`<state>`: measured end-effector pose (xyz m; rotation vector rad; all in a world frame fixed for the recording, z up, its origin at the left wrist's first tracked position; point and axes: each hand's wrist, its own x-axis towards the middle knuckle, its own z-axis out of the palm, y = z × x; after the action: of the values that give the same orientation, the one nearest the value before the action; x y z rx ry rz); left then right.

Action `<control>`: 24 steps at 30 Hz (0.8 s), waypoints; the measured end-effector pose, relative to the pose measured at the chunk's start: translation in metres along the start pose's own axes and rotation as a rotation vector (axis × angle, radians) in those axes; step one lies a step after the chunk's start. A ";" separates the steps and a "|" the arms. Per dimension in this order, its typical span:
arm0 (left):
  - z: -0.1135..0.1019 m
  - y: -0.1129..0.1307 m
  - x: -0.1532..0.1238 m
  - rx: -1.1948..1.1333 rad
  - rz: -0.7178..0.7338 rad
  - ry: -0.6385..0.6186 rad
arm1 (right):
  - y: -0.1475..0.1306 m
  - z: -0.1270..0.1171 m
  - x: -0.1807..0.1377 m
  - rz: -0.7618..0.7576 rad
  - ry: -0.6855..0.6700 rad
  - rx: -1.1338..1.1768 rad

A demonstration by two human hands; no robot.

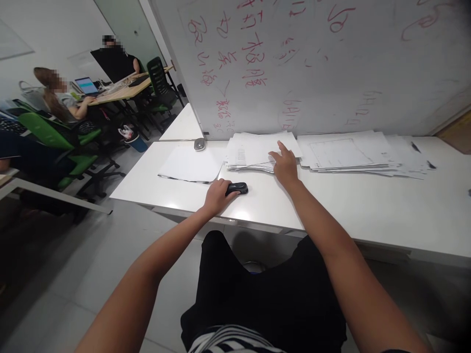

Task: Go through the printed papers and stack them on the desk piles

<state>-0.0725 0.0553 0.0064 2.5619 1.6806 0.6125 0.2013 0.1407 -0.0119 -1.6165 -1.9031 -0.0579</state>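
My left hand (217,195) rests on the white table (331,206), its fingers curled round one end of a small black stapler (238,188). My right hand (284,164) lies on the near edge of a stack of white papers (257,149), fingers stretched out and touching the top sheets. A single white sheet (191,164) lies flat to the left of the stack, just beyond the stapler.
A wider, messier pile of papers (364,154) spreads to the right. A small round silver object (199,144) sits by the whiteboard (312,63) with red writing behind the table. Two people sit at a desk (117,90) at far left among green chairs (55,135).
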 end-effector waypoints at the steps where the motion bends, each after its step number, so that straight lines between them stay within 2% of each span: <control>1: 0.000 0.000 0.000 0.001 0.000 0.000 | 0.001 0.000 0.000 -0.032 -0.014 0.013; 5: 0.000 0.000 0.000 -0.004 0.006 -0.004 | -0.001 -0.002 -0.003 -0.116 -0.087 0.052; 12: 0.000 0.000 0.000 -0.005 0.009 0.007 | -0.009 -0.005 -0.006 -0.043 -0.214 0.034; 19: 0.000 0.001 0.000 -0.006 0.014 0.012 | -0.012 -0.005 0.002 0.080 -0.249 0.057; 24: 0.000 0.001 0.000 -0.006 0.006 0.017 | -0.009 -0.005 0.009 0.052 -0.220 -0.011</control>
<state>-0.0716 0.0552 0.0065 2.5658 1.6743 0.6409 0.1946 0.1446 -0.0001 -1.7395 -2.0251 0.1372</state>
